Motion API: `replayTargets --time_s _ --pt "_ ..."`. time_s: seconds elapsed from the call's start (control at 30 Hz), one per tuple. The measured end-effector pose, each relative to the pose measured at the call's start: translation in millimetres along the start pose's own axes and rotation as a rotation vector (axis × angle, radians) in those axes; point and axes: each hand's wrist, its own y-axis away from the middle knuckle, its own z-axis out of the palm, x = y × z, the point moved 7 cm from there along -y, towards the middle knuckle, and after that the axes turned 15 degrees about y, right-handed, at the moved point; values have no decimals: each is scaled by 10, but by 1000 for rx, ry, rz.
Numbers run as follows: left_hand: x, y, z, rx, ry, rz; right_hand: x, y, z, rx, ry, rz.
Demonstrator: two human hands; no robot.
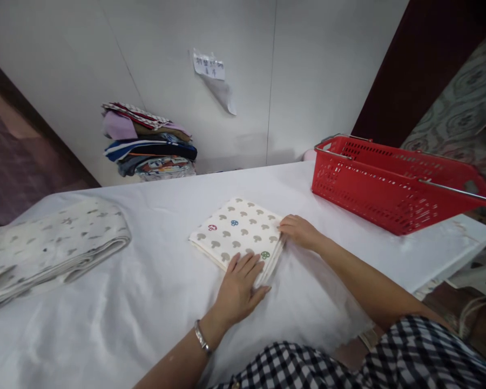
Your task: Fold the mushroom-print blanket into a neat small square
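A folded white cloth (243, 224) printed with grey mushrooms and a few coloured ones lies on the white-covered table (154, 302). My left hand (241, 289), with a silver bracelet at the wrist, rests on the cloth's near edge with its fingers spread. At the cloth's right corner, the fingers of my right hand (302, 231) are closed on the folded layers. Under my right forearm is a sheer, translucent plastic sheet or bag (328, 292).
A red basket (360, 189) with metal handles stands at the back right. Another patterned white cloth (60, 237) lies folded at the left. Stacked clothes (152, 146) sit behind the table's back edge, against a wall bearing a paper sign (209, 66).
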Motion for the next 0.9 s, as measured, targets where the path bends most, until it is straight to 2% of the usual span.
replayTargets --time_s 0.1,0.23,0.53,0.7,0.9 --pt "-1 7 22 -17 3 -7 1 122 4 57 3 24" --pt "-11 16 44 -17 4 -11 -51 212 54 63 -31 45" --pt "16 3 2 30 15 -10 52 159 -9 33 -124 108" --pt "19 -2 5 26 13 -1 137 77 5 8 -178 73" --pt "12 22 27 50 5 39 122 179 -18 93 -114 137"
